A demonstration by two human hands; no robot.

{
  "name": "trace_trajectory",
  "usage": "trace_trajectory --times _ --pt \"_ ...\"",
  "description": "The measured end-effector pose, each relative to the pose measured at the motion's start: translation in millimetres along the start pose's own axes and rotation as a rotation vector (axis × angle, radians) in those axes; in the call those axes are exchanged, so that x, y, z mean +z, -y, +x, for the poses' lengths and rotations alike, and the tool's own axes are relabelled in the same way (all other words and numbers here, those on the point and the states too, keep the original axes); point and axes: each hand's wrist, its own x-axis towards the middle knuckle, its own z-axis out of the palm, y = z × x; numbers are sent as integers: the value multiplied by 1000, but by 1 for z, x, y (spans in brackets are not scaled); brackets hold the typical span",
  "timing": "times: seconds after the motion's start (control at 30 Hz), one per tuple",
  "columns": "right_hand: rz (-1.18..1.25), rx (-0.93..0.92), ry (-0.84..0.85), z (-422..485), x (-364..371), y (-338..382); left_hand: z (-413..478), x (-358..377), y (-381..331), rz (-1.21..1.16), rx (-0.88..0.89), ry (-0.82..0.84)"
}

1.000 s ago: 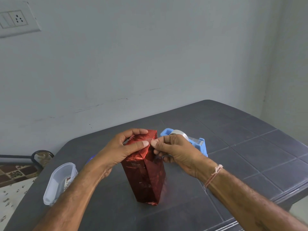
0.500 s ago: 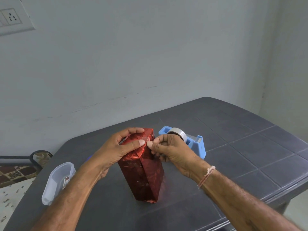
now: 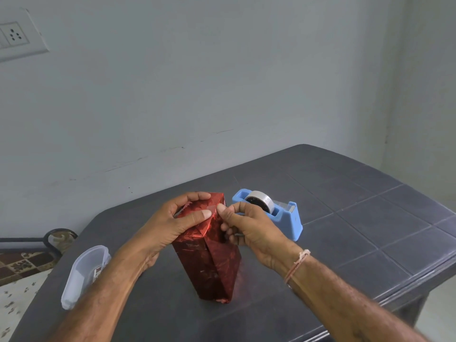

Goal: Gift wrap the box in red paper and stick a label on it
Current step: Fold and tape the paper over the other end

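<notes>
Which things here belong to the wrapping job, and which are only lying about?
In the job: red-wrapped box, held at its top by the left hand and pinched by the right hand; blue tape dispenser beside it.
Lying about: clear plastic container at the left, untouched; wall socket.

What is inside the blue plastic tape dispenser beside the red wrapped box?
A roll of clear tape sits in the blue plastic tape dispenser. The dispenser wall hides its lower part; the right hand covers one corner.
</notes>
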Motion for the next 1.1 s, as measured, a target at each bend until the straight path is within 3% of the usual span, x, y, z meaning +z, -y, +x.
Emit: trace_trajectory --times 0.4,0.6,0.73,0.83,1.1 --pt "-51 -36 -40 -9 4 -2 -1 2 -1 -33 -19 -35" --pt "-382 -475 -65 -40 17 -26 -9 12 -4 -66 -10 -129" --pt "-664 -515 -179 -43 32 -43 -14 15 -17 -31 -58 -119" --pt "-551 -450 -224 -35 26 -35 -17 12 -19 -74 -77 -70" --pt "-163 -332 -67 -17 -22 -28 -10 21 27 -172 59 -279"
